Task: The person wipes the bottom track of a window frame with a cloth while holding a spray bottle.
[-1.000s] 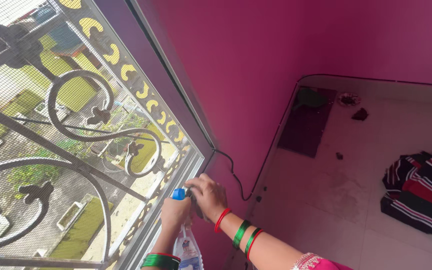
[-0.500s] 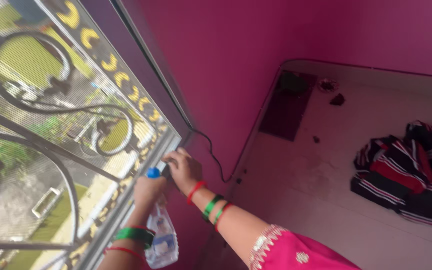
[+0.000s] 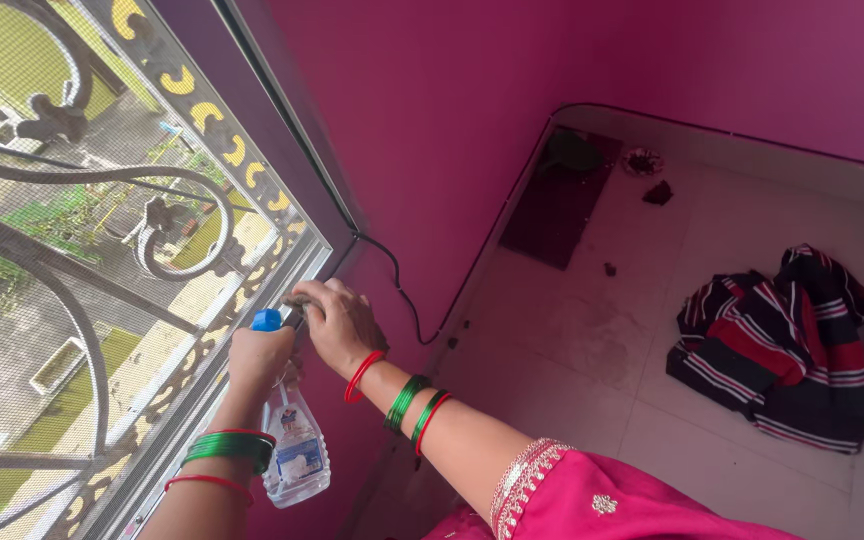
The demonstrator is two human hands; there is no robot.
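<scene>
Bottle: spray bottle (image 3: 294,450), clear with a blue top, sits at the near left, close against the window frame (image 3: 282,150).
Which way it points: top up by the window corner, bottom hanging down toward the floor (image 3: 652,340). Its long side runs up and down, tipped a bit.
Left hand: left hand (image 3: 260,358) has its grip closed around the bottle's neck, just under the blue top.
Right hand: right hand (image 3: 337,322) has its grip pinched on a small dark thing at the frame's low corner. I cannot tell what it is.
Doing it well: I think the bottle should stay steady, its nose aimed at the corner, while the other hand rubs close along the frame.
Nearby: black cable (image 3: 402,295) runs down the pink wall (image 3: 512,80).
Far right: striped cloth (image 3: 777,345) lies on the floor.
</scene>
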